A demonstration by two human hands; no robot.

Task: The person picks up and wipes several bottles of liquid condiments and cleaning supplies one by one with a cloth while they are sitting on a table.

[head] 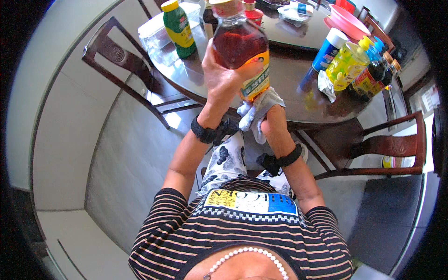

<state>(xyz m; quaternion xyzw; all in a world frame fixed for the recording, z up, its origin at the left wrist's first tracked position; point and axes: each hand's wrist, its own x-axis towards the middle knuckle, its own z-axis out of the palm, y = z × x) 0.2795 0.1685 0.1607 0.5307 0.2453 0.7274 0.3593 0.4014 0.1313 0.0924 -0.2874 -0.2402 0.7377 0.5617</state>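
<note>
My left hand grips a clear bottle of reddish-brown liquid around its side. The bottle is held up above the near edge of the table, and its label is orange and green with writing. My right hand is at the bottle's base, mostly covered by a grey-white cloth. The cloth touches the bottom of the bottle and hangs down over the wrist. Most of the right hand's fingers are hidden behind the cloth.
A dark round table carries a green bottle at left. At right stand a blue spray can, a yellow pump bottle, dark sauce bottles and a crumpled tissue. Behind sits a pink basin. Wooden chairs flank the table.
</note>
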